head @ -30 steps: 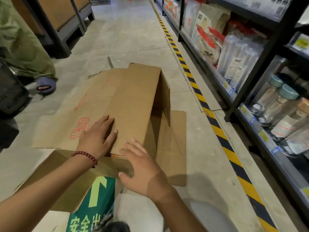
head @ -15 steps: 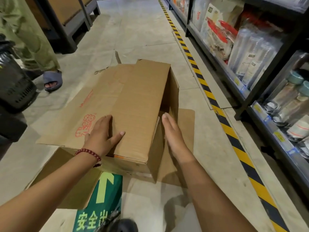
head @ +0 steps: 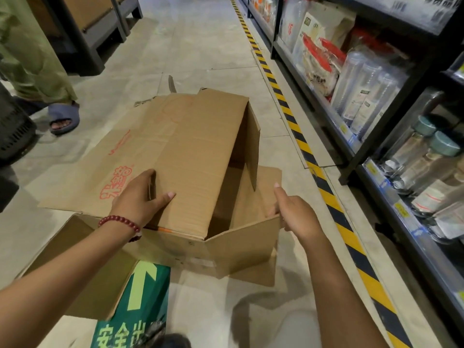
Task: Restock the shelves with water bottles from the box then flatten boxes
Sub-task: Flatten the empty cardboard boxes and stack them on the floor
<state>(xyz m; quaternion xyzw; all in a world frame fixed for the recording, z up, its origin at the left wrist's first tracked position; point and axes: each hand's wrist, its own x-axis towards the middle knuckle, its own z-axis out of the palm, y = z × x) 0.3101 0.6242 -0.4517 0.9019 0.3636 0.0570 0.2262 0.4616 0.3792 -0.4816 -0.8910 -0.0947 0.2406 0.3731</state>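
Tiled aisle floor (head: 200, 46), shelving (head: 376, 156) along right. Cardboard box (head: 195, 151) on its side mid-floor, open end toward shelves, partly collapsed. Left hand (head: 140, 197) pressed on top panel, fingers curled round a flap edge, thumb extended. Right hand (head: 296, 214) gripping near flap (head: 241, 249) at its edge. Flattened cardboard (head: 82, 267) underneath, covering green floor arrow sign (head: 140, 297). Bottles (head: 421, 156) on shelves. Sandalled foot (head: 64, 118) at left, well apart.

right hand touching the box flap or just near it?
Touching. In the head view the right hand grips the top corner of the near flap of the cardboard box, fingers curled over its edge with no gap.
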